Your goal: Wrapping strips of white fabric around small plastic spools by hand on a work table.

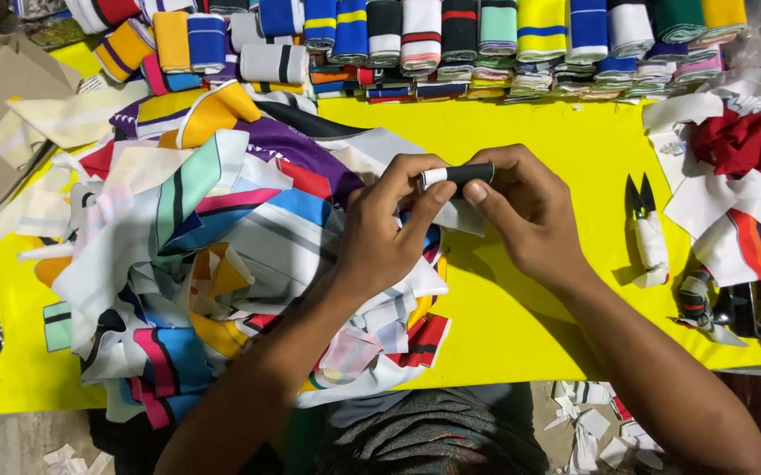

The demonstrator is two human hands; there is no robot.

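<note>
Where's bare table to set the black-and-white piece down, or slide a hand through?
Free yellow table: the band between the folded stacks and both hands, and the patch between right hand and snips. Crowded: the scrap pile under the left hand, and the red-white heap at right.

Bare yellow desk (521, 132) open between the hands and the rolled fabric row (486, 40), heaped fabric scraps (213, 264) blocking the left, snips (644, 224) and cloth pile (741, 176) crowding the right

Yellow table (521, 132); fabric heap (222, 264); folded strips (486, 44); snips (646, 229)
</note>
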